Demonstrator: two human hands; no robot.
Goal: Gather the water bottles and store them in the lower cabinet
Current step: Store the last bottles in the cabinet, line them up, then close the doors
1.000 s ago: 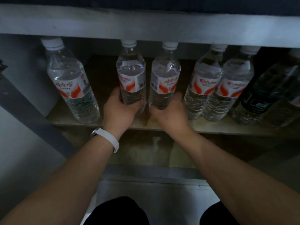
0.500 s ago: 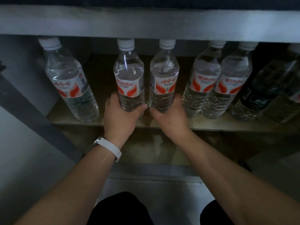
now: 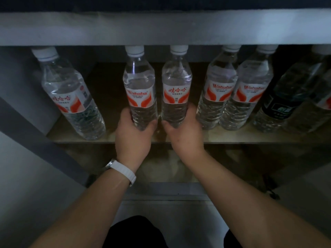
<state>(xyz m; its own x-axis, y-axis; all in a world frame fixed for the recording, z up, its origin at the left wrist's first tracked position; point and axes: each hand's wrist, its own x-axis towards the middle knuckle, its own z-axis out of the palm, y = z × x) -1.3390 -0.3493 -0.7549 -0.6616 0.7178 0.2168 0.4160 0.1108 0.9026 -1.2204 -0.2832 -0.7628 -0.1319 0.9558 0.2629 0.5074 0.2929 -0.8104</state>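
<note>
Bottles stand in a row on the shelf (image 3: 232, 137) of the lower cabinet, under a pale top board (image 3: 161, 27). At the far left the first bottle (image 3: 69, 97) stands alone on the shelf, well apart from the others, with its white cap close under the board.

Next is your left hand (image 3: 133, 135), with a white strap (image 3: 123, 170) on the wrist. Its fingers are clamped round the lower part of the second bottle (image 3: 140, 90), thumb on the right side and fingers on the left. That bottle is upright. You cannot tell whether its base touches the shelf, because your palm hides it.

Just beside it is the third bottle (image 3: 176, 90), also upright. Your right hand (image 3: 184, 133) grips it low down, thumb on the left side and fingers curled round the right. Both held bottles carry red-and-white labels, and your thumbs nearly meet between them.

To the right, the fourth bottle (image 3: 217, 93) and fifth bottle (image 3: 249, 93) stand on the shelf, touching each other, and the fourth is just beside your right fingers. Past them is a dark bottle (image 3: 284, 99) with a black label. At the frame's edge a last bottle (image 3: 322, 97) is dim and partly cut off.
</note>
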